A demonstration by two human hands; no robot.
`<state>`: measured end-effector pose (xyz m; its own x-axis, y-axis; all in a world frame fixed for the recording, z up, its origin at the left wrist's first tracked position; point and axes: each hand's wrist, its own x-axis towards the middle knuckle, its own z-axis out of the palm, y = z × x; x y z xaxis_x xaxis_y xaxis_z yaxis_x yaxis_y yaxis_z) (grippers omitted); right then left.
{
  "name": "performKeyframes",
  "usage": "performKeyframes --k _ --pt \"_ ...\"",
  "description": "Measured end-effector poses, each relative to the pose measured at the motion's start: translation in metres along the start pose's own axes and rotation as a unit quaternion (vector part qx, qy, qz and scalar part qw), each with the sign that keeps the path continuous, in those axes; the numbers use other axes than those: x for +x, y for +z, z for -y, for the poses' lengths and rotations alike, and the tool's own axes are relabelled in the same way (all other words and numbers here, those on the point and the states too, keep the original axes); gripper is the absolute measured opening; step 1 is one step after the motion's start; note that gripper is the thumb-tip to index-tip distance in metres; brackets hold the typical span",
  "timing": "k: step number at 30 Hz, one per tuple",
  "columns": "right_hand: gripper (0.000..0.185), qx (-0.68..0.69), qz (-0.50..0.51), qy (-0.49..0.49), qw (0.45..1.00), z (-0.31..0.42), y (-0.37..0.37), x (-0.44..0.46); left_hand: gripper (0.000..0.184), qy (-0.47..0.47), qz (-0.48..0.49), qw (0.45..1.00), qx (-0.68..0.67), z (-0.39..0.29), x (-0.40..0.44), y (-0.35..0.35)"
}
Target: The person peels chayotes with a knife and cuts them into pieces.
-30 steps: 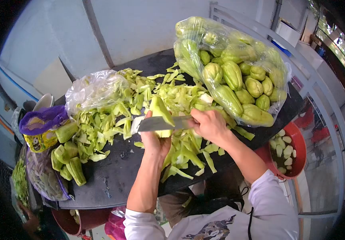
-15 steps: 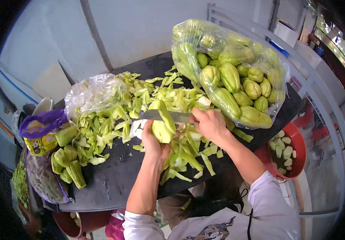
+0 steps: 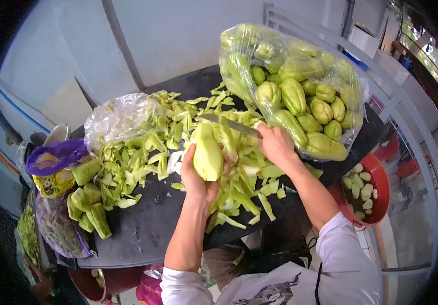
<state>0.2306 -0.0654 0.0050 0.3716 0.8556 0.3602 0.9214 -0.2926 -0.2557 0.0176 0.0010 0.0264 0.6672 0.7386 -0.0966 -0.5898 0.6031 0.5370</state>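
My left hand [image 3: 199, 178] is wrapped round a pale green peeled chayote [image 3: 207, 155], held upright over the dark table [image 3: 163, 226]. In my right hand [image 3: 276, 145] is the handle of a knife [image 3: 233, 124], its blade pointing left above and just behind the chayote. A strip of peel [image 3: 227, 138] hangs by the blade, right of the chayote. Beneath and around both hands lies a heap of green peelings [image 3: 239, 195].
A clear bag of whole chayotes [image 3: 320, 109] stands at the back right. On the left are a crumpled plastic bag [image 3: 120, 119], cut green pieces [image 3: 97, 218] and a purple net bag [image 3: 59, 221]. A red bucket [image 3: 381, 203] with pale pieces sits beyond the right edge.
The knife has moved up and away from the chayote's face, with a strip of peel now at the blade. My right hand has shifted right. The chayote stands more upright in my left hand.
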Motion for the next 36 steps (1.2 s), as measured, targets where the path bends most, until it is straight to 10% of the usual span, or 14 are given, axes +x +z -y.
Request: performKeyframes --k 12,19,36 --pt "0.015 0.073 -0.065 -0.106 0.99 0.037 -0.001 -0.017 0.045 0.141 -0.095 0.983 -0.064 -0.002 0.018 -0.019" --pt "0.024 0.046 -0.184 -0.274 0.943 0.074 0.002 -0.028 0.056 0.045 -0.075 0.993 -0.082 0.0 0.015 -0.026" --pt "0.019 0.095 -0.111 -0.218 0.965 0.054 0.011 -0.02 0.044 0.087 -0.12 0.987 -0.067 0.003 0.014 -0.022"
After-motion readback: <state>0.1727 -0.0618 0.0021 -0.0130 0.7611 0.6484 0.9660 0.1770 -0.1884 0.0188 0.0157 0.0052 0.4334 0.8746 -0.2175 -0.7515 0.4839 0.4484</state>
